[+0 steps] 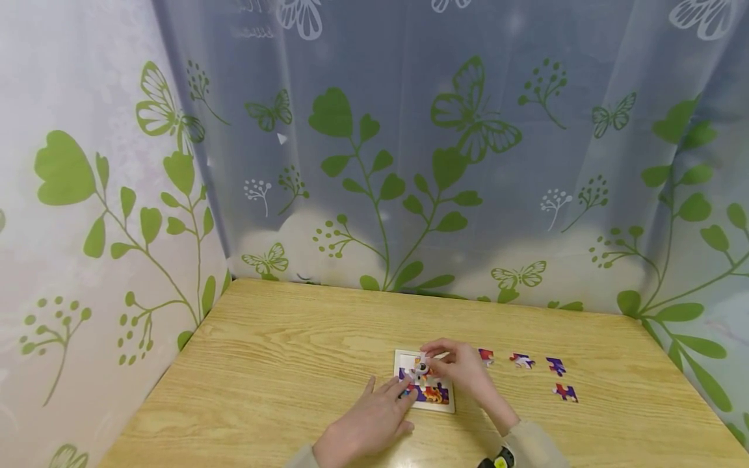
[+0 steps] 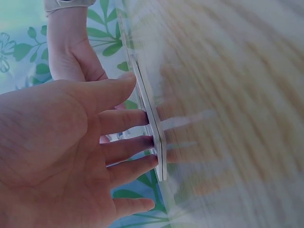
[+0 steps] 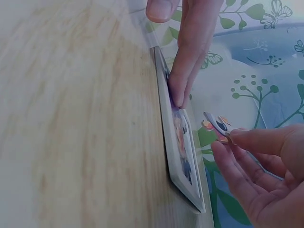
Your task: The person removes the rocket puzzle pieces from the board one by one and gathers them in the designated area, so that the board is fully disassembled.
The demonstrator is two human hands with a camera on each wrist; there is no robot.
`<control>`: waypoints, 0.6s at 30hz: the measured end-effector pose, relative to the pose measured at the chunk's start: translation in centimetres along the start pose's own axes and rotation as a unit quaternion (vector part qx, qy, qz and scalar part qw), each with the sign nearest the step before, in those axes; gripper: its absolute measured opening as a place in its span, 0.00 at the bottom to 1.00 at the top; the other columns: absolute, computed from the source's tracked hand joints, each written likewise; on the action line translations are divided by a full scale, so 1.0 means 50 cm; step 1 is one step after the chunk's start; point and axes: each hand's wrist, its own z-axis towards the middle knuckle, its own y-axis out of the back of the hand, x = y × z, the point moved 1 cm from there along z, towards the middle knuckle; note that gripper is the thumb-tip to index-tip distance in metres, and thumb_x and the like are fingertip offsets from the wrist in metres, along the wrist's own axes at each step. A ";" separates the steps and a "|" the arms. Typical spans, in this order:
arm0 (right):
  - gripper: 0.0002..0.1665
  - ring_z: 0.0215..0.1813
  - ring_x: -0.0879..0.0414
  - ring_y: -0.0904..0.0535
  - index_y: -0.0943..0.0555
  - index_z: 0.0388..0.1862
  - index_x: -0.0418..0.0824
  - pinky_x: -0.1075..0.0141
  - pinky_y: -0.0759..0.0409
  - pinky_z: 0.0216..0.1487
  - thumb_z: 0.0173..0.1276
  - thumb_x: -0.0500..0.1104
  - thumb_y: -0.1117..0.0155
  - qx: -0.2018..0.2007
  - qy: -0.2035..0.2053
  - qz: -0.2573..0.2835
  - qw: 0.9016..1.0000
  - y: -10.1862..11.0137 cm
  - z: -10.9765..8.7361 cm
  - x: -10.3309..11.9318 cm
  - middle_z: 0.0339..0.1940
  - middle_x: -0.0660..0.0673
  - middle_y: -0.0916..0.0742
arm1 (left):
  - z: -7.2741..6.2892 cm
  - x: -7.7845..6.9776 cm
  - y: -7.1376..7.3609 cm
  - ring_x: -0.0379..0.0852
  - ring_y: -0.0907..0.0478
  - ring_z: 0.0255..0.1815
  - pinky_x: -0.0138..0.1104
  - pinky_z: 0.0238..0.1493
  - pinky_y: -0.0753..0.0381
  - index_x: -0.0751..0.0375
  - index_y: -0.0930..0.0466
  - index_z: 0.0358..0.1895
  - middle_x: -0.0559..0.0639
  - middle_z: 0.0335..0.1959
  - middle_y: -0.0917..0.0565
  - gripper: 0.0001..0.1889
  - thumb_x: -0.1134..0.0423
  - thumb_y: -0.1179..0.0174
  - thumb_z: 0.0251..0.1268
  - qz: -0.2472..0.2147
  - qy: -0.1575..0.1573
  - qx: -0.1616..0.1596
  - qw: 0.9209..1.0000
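Note:
A small jigsaw puzzle in a white-edged tray (image 1: 435, 409) lies on the wooden table, its lower part filled with purple and orange pieces. My left hand (image 1: 374, 419) rests its outstretched fingertips on the tray's left side, over the assembled pieces. Between thumb and fingers, my right hand (image 1: 465, 370) pinches a jigsaw piece (image 3: 218, 126) with a printed eye on it. In the right wrist view that piece is tilted and held just above the tray, apart from it. The fingers partly cover the puzzle in the head view.
Loose jigsaw pieces lie right of the tray: a red one (image 1: 486, 356) by the right hand, a white-and-purple one (image 1: 522, 361), a purple one (image 1: 556, 366) and a red-and-purple one (image 1: 565, 392). A leaf-patterned curtain (image 1: 386, 214) stands behind the table (image 1: 281, 364).

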 end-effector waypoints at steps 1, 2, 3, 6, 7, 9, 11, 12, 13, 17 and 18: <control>0.11 0.33 0.54 0.14 0.14 0.49 0.35 0.65 0.13 0.33 0.68 0.34 0.31 -0.003 -0.002 0.007 1.000 0.001 0.000 0.000 0.41 0.41 0.12 | -0.001 0.000 0.000 0.51 0.38 0.78 0.58 0.74 0.36 0.52 0.31 0.75 0.50 0.79 0.36 0.29 0.46 0.45 0.75 -0.002 0.000 -0.001 1.000; 0.11 0.34 0.53 0.14 0.14 0.50 0.35 0.64 0.12 0.34 0.69 0.34 0.32 -0.004 -0.008 0.019 1.000 0.002 0.001 0.000 0.41 0.41 0.12 | -0.001 0.000 0.000 0.52 0.37 0.78 0.58 0.74 0.36 0.53 0.30 0.75 0.50 0.79 0.36 0.29 0.46 0.45 0.75 -0.004 0.000 -0.003 1.000; 0.12 0.34 0.53 0.14 0.14 0.50 0.35 0.64 0.12 0.35 0.69 0.33 0.32 -0.006 -0.012 0.026 1.000 0.003 0.001 -0.001 0.41 0.41 0.12 | -0.001 0.000 0.000 0.52 0.37 0.78 0.58 0.74 0.36 0.53 0.30 0.74 0.50 0.79 0.36 0.29 0.47 0.45 0.75 -0.006 -0.001 -0.004 1.000; 0.12 0.35 0.53 0.14 0.14 0.51 0.35 0.62 0.12 0.36 0.69 0.33 0.32 -0.010 -0.019 0.036 0.999 0.005 0.002 -0.002 0.42 0.41 0.12 | -0.002 0.000 0.001 0.52 0.38 0.78 0.58 0.74 0.37 0.53 0.30 0.75 0.51 0.79 0.36 0.29 0.47 0.45 0.75 -0.008 -0.002 -0.006 1.000; 0.13 0.34 0.53 0.14 0.14 0.51 0.35 0.63 0.12 0.37 0.68 0.33 0.32 -0.010 -0.019 0.036 0.999 0.006 0.001 -0.004 0.42 0.41 0.12 | -0.002 0.000 0.001 0.51 0.38 0.78 0.58 0.74 0.37 0.53 0.31 0.75 0.50 0.79 0.36 0.29 0.46 0.45 0.75 -0.008 -0.002 -0.005 1.000; 0.13 0.34 0.53 0.14 0.14 0.51 0.35 0.63 0.12 0.36 0.68 0.33 0.32 -0.010 -0.018 0.034 0.999 0.007 0.000 -0.006 0.42 0.41 0.12 | -0.002 0.000 0.001 0.51 0.38 0.78 0.58 0.74 0.37 0.52 0.31 0.75 0.50 0.79 0.37 0.30 0.46 0.45 0.75 -0.008 -0.003 -0.005 1.000; 0.13 0.34 0.52 0.14 0.15 0.51 0.34 0.63 0.12 0.36 0.68 0.33 0.32 -0.010 -0.015 0.036 0.999 0.010 -0.003 -0.007 0.42 0.40 0.12 | -0.001 0.000 0.001 0.51 0.38 0.78 0.58 0.74 0.37 0.52 0.31 0.75 0.50 0.79 0.37 0.30 0.46 0.45 0.75 -0.009 -0.002 -0.004 1.000; 0.13 0.35 0.52 0.14 0.15 0.51 0.34 0.63 0.12 0.36 0.68 0.33 0.32 -0.009 -0.013 0.037 0.999 0.012 -0.005 -0.007 0.42 0.39 0.12 | -0.001 0.000 0.001 0.51 0.38 0.78 0.58 0.74 0.37 0.52 0.31 0.75 0.50 0.79 0.37 0.30 0.46 0.45 0.75 -0.009 -0.002 -0.004 1.000; 0.13 0.35 0.51 0.13 0.15 0.51 0.33 0.62 0.12 0.36 0.68 0.33 0.32 -0.008 -0.011 0.039 0.999 0.015 -0.007 -0.007 0.42 0.38 0.12 | -0.001 0.000 0.001 0.51 0.38 0.78 0.58 0.75 0.38 0.52 0.31 0.75 0.50 0.79 0.37 0.30 0.46 0.45 0.75 -0.009 -0.001 -0.003 1.000; 0.13 0.36 0.50 0.13 0.16 0.51 0.31 0.62 0.11 0.36 0.69 0.32 0.32 -0.015 -0.011 0.042 0.999 0.026 -0.013 -0.006 0.42 0.36 0.12 | -0.002 0.001 0.000 0.51 0.38 0.78 0.58 0.74 0.37 0.53 0.31 0.75 0.50 0.79 0.37 0.29 0.46 0.45 0.76 -0.009 -0.001 -0.002 1.000; 0.13 0.36 0.50 0.13 0.16 0.51 0.31 0.62 0.11 0.36 0.69 0.32 0.32 -0.017 -0.012 0.042 0.999 0.028 -0.013 -0.006 0.42 0.36 0.12 | -0.002 0.001 0.000 0.51 0.38 0.78 0.58 0.74 0.37 0.52 0.31 0.75 0.50 0.79 0.37 0.29 0.46 0.45 0.76 -0.008 -0.001 -0.002 1.000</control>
